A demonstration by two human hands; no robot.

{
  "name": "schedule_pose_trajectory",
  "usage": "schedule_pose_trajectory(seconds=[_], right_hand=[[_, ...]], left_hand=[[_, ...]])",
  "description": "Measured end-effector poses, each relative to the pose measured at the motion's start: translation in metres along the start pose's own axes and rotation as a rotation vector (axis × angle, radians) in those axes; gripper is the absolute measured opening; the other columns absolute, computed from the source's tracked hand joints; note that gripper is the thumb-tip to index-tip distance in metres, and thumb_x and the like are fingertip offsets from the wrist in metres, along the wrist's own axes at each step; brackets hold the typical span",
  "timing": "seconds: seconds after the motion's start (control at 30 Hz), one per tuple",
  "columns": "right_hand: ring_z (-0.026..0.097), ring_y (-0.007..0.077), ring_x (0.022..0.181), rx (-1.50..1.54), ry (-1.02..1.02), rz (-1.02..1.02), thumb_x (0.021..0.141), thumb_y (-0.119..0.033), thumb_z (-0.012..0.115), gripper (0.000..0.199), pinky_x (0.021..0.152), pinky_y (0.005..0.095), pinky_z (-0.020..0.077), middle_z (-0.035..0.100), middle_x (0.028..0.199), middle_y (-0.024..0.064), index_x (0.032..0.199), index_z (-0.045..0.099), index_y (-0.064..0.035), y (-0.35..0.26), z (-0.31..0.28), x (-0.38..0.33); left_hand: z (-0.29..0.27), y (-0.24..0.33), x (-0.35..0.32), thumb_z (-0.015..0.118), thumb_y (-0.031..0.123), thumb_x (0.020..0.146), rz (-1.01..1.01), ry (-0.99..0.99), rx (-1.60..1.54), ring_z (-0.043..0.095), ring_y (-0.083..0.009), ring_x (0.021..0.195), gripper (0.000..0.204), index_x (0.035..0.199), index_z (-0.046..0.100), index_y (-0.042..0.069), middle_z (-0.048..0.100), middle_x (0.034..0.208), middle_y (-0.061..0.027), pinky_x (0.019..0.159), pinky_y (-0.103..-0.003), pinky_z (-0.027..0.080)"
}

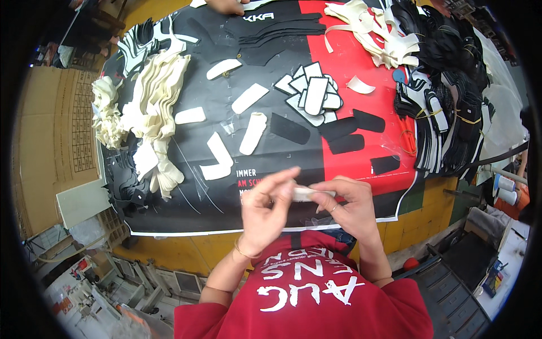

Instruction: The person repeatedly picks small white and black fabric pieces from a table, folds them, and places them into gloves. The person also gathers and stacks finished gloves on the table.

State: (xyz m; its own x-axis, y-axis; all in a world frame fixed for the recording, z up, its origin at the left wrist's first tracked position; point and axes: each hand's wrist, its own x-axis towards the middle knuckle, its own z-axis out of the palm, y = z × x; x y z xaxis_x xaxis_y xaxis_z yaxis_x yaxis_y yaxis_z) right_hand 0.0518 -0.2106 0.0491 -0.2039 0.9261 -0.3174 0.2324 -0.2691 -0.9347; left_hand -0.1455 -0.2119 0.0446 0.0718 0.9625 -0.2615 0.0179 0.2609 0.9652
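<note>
Over the near edge of the counter [392, 189], the left hand [263, 213] and right hand [354, 210] hold up a small white strip [304, 194], the fingers of each pinched on one end. Just beyond lie an L-shaped white piece [218, 160], a crumpled white oblong [253, 134] and dark pads [346, 144]. Farther back, black-edged white pieces [317, 96] overlap in a heap, between cream bundles [161, 85] at left and banded black stacks [460, 116] at right; another person's hand [227, 5] reaches in at the far edge.
</note>
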Motion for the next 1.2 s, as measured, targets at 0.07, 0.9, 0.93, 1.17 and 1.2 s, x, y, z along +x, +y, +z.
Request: schedule_pose_trajectory(seconds=[0.07,0.9,0.93,1.17,1.2], right_hand=[[0.066,0.0106,0.081,-0.085,0.112,-0.050,0.087,0.000,0.073,0.013,0.072,0.0219,0.0511,0.071,0.094,0.0084,0.100,0.072,0.0019,0.003,-0.003,0.001],[0.063,0.0073,0.066,0.063,0.222,0.098,0.091,-0.017,0.074,0.021,0.059,0.0238,0.0490,0.073,0.078,0.0072,0.099,0.073,0.0020,0.002,0.031,0.045],[0.063,0.0076,0.065,0.027,0.213,0.080,0.090,-0.016,0.074,0.020,0.058,0.0242,0.0486,0.073,0.078,0.0076,0.099,0.073,0.0018,0.001,0.033,0.048],[0.060,0.0065,0.064,-0.164,0.125,0.168,0.090,-0.014,0.072,0.017,0.057,0.0234,0.0456,0.071,0.074,0.0051,0.096,0.074,0.0018,-0.007,0.032,0.062],[0.060,0.0055,0.068,-0.177,0.098,0.200,0.091,-0.013,0.072,0.016,0.059,0.0222,0.0457,0.071,0.076,0.0035,0.096,0.074,0.0022,-0.008,0.031,0.062]], left_hand=[[-0.009,-0.002,0.021,0.057,0.003,0.098,0.196,0.271,0.150,0.072,-0.0200,0.094,0.025,0.121,0.067,-0.001,0.075,0.102,-0.0144,0.082,-0.030,0.056],[-0.017,-0.046,0.001,0.067,0.005,0.082,0.379,0.155,1.040,0.049,-0.0318,0.129,0.044,0.126,0.066,0.011,0.053,0.142,-0.0166,0.105,-0.043,0.032],[-0.017,-0.048,0.002,0.067,0.005,0.082,0.392,0.157,1.049,0.049,-0.0318,0.129,0.046,0.127,0.066,0.011,0.053,0.142,-0.0167,0.106,-0.043,0.032],[-0.014,-0.051,0.000,0.067,0.002,0.082,0.370,0.153,1.075,0.047,-0.0343,0.132,0.044,0.124,0.068,0.012,0.052,0.144,-0.0177,0.108,-0.043,0.032],[-0.014,-0.051,0.000,0.067,0.002,0.081,0.369,0.152,1.076,0.047,-0.0341,0.132,0.045,0.124,0.068,0.012,0.052,0.144,-0.0177,0.108,-0.043,0.032]])
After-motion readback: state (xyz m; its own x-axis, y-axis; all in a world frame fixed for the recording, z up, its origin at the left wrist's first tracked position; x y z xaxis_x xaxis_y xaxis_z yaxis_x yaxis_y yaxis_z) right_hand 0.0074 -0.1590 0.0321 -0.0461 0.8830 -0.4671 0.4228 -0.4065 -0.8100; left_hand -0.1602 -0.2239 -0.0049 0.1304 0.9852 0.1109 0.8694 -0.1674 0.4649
